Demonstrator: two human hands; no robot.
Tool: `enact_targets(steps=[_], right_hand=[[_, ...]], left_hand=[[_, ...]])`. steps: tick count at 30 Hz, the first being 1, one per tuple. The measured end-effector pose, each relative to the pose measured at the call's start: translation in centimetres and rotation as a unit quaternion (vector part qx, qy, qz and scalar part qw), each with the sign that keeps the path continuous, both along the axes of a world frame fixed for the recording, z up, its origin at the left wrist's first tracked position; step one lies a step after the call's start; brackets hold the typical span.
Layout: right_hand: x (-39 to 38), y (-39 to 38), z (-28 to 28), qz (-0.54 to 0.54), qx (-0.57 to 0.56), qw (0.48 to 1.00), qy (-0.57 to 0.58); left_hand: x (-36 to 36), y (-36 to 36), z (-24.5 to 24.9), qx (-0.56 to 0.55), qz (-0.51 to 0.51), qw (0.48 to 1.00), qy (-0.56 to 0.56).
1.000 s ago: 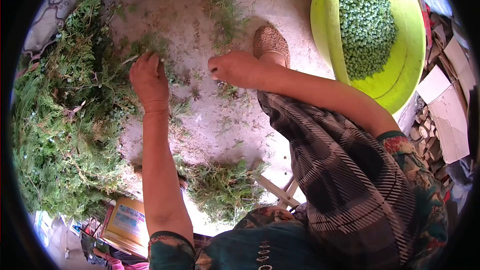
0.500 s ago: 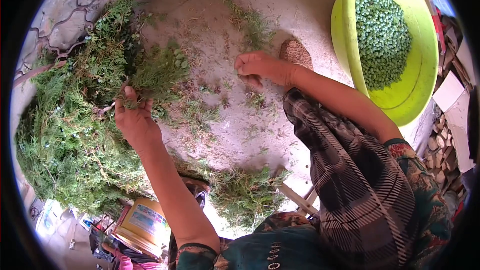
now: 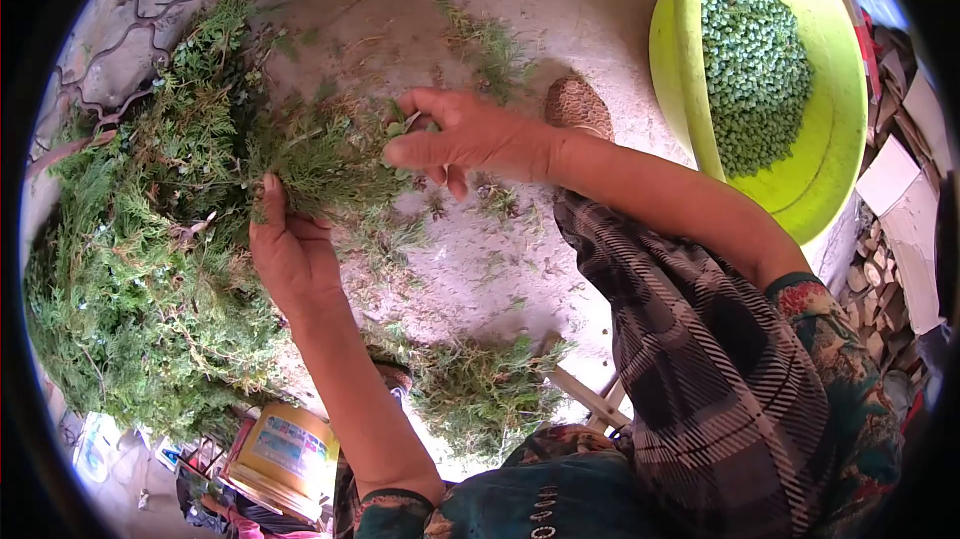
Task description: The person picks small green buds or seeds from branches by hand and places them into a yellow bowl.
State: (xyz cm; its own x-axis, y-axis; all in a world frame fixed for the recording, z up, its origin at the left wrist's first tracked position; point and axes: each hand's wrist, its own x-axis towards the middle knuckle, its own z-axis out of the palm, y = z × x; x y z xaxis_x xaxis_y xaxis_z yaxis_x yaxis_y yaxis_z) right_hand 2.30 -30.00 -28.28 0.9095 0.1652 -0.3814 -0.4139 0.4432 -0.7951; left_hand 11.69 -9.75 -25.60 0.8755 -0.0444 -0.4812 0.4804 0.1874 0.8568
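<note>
My left hand [image 3: 297,254] pinches the stem end of a feathery evergreen sprig [image 3: 325,167] between thumb and fingers. The sprig points right, over the ground. At its far tip, my right hand [image 3: 450,136] closes thumb and forefinger around small green cones [image 3: 408,125], partly hidden by the fingers. A large heap of cut evergreen branches [image 3: 150,279] lies left of and beneath my left hand. To the right stands a lime-green tub [image 3: 835,99], tilted in my view, with a mass of small green cones [image 3: 752,64] inside.
Loose trimmings [image 3: 490,49] are scattered on the dusty ground [image 3: 470,269]. Another pile of sprigs [image 3: 485,379] lies close to my body. A yellow bucket [image 3: 290,449] is at the lower left. Wood pieces [image 3: 872,284] and cardboard [image 3: 908,219] are at far right. A brown patterned object [image 3: 577,104] lies beyond my right forearm.
My right hand has moved left to the sprig's tip and closed on the green cones there. My left hand has shifted slightly right, still holding the sprig.
</note>
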Motion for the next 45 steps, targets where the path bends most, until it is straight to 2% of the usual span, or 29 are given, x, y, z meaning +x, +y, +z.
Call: enact_targets(steps=[2, 4, 7, 9, 11, 14, 16, 17, 19, 20, 22, 23, 24, 25, 26, 28, 29, 31, 32, 34, 37, 39, 45], right_hand=[[0.0, 0.3, 0.1, 0.007, -0.023, 1.0, -0.008], [0.1, 0.3, 0.4, 0.009, 0.017, 0.999, -0.027], [0.1, 0.3, 0.8, 0.004, 0.034, 0.999, -0.015], [-0.1, 0.2, 1.2, 0.004, 0.014, 1.0, -0.01], [-0.2, 0.1, 1.3, 0.005, -0.006, 1.0, -0.004], [-0.2, 0.0, 1.3, 0.006, -0.052, 0.998, -0.02], [-0.2, -0.2, 1.2, 0.008, -0.114, 0.992, -0.047], [-0.1, -0.2, 1.0, 0.008, -0.114, 0.992, -0.047], [-0.1, 0.1, 0.0, -0.016, -0.222, 0.967, -0.125], [-0.2, -0.3, -0.7, -0.016, -0.222, 0.967, -0.124], [-0.6, -2.0, -2.0, -0.104, -0.331, 0.933, -0.098], [-0.9, -2.7, -1.9, -0.104, -0.331, 0.933, -0.097], [-1.2, -3.5, -1.6, -0.178, -0.066, 0.982, 0.01], [-1.2, -3.9, -1.2, -0.235, 0.205, 0.943, 0.117], [-0.9, -3.5, -0.8, -0.233, 0.205, 0.944, 0.114], [-1.0, -1.5, 0.4, -0.146, 0.189, 0.97, 0.05], [-0.9, -1.3, 1.0, -0.149, 0.189, 0.969, 0.05], [-0.6, -1.2, 2.6, -0.037, 0.098, 0.994, 0.009], [-0.5, -0.8, 3.0, -0.037, 0.097, 0.994, 0.01], [-0.2, -0.1, 3.7, -0.006, 0.016, 1.0, -0.012], [0.0, 1.1, 2.8, -0.008, -0.01, 1.0, -0.009], [-0.1, 1.0, 3.1, -0.006, -0.011, 1.0, -0.006], [-0.1, 0.7, 4.3, -0.008, 0.007, 1.0, 0.0]], left_hand=[[-1.1, -1.2, 0.6, -0.037, 0.005, 0.999, -0.004], [-2.4, -2.9, 1.4, -0.075, 0.012, 0.997, -0.01], [-4.2, -4.3, 1.5, -0.128, -0.035, 0.991, 0.017], [-5.2, -4.1, 0.3, 0.039, -0.078, 0.996, 0.028], [-5.4, -4.0, 0.1, 0.055, -0.101, 0.993, 0.029], [-5.5, -4.6, 0.8, 0.058, -0.074, 0.995, 0.036], [-5.6, -4.8, 1.3, 0.081, -0.077, 0.993, -0.036], [-5.7, -4.8, 1.3, 0.081, -0.077, 0.993, -0.035], [-5.7, -4.8, 1.4, 0.135, -0.103, 0.979, -0.114], [-5.7, -4.5, 1.8, 0.135, -0.104, 0.979, -0.113], [-5.3, -3.8, 2.5, 0.158, -0.102, 0.974, -0.131], [-5.1, -3.6, 2.5, 0.158, -0.102, 0.974, -0.13], [-5.0, -3.4, 2.5, 0.179, -0.047, 0.975, -0.123], [-4.8, -3.2, 2.5, 0.199, 0.01, 0.973, -0.117], [-4.5, -3.3, 2.2, 0.181, 0.005, 0.977, -0.115], [-4.5, -3.8, 2.1, 0.175, -0.003, 0.977, -0.118], [-4.7, -4.2, 2.2, 0.17, -0.011, 0.978, -0.119], [-5.3, -5.6, 3.1, 0.161, -0.021, 0.977, -0.135], [-5.6, -6.2, 3.5, 0.152, -0.03, 0.976, -0.154], [-6.2, -6.6, 3.6, 0.178, -0.044, 0.969, -0.165], [-7.1, -7.0, 3.6, 0.193, -0.055, 0.966, -0.165], [-7.3, -7.1, 3.3, 0.184, -0.052, 0.97, -0.153], [-7.2, -7.4, 2.5, 0.17, -0.032, 0.956, -0.237]])
